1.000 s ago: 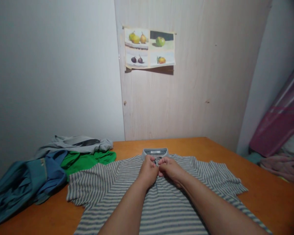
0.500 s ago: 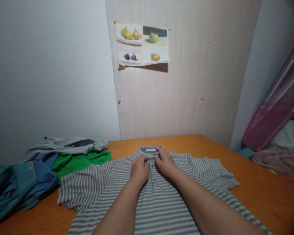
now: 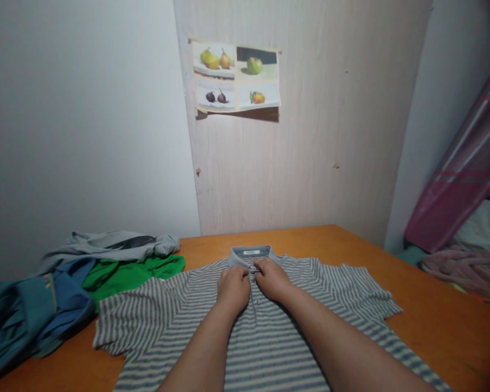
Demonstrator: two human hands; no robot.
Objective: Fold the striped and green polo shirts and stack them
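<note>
A striped grey and off-white polo shirt (image 3: 269, 348) lies front up, its short sleeves spread to both sides. Its grey collar (image 3: 239, 258) points away from me, with a white label showing inside. Just below the collar, my left hand (image 3: 233, 288) is closed on the left edge of the button placket. Close beside it, my right hand (image 3: 273, 279) pinches the other edge near the top button. The fingertips of both hands are partly hidden. Lower on the placket, a button (image 3: 257, 301) shows between my forearms.
Left of the shirt lie green (image 3: 126, 275), grey (image 3: 110, 247) and blue-teal (image 3: 20, 305) garments on the orange table (image 3: 310, 237). A fruit picture (image 3: 237, 76) hangs on the back panel. Pink plastic (image 3: 453, 190) and a pinkish cloth (image 3: 457, 267) are at the right.
My right hand has moved slightly left and down, off the collar edge and closer to my left hand. The collar's right side now shows more. My left hand stays at the placket.
</note>
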